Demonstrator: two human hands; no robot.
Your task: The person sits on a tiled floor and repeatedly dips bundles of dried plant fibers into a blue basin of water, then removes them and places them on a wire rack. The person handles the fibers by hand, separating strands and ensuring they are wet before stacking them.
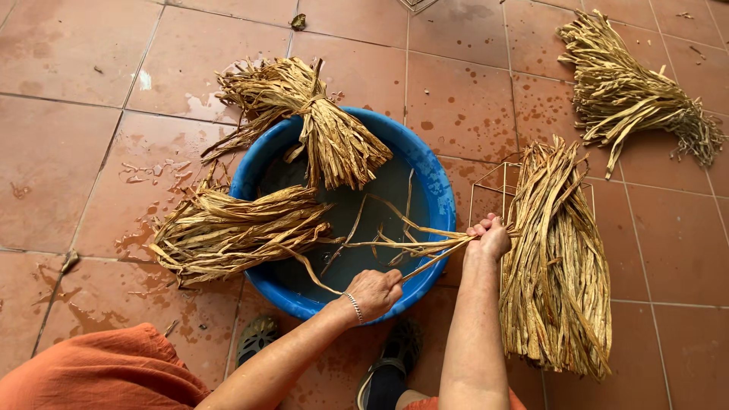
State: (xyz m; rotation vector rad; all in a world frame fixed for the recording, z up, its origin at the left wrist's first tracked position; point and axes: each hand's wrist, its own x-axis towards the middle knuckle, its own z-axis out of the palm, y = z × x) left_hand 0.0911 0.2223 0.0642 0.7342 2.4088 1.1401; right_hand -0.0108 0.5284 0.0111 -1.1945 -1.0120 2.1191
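- Left hand [374, 292] closed around the near ends of a few long dried fibre strips [395, 244]; it sits over the near rim of the blue basin [437, 190].
- Right hand [490, 237] closed in a fist on the same strips farther along, just beyond the basin's right rim, touching the wire frame [493, 190] side of the big bundle.
- The strips lie stretched between the two hands – long axis running roughly left-low to right-high across the view. Their loose tails trail back into the basin water, curling toward the far side.
- Large upright-lying bundle [558, 258] rests on the tiled floor [68, 152] right of the basin, long axis near-to-far, apparently draped on the wire frame.
- Two tied bundles sit on the basin edge: one [304, 114] at the far rim with cut ends dipping in, one [228, 231] at the left rim, lying crosswise.
- A fourth bundle [630, 91] lies well apart, far right.
- Risk, as a judgement: wet strips pulled taut may snap or slip from the grip – the trailing tails could snag on each other in the water.
- Risk: floor is splashed wet; the bundles perched on the rim could tip in.
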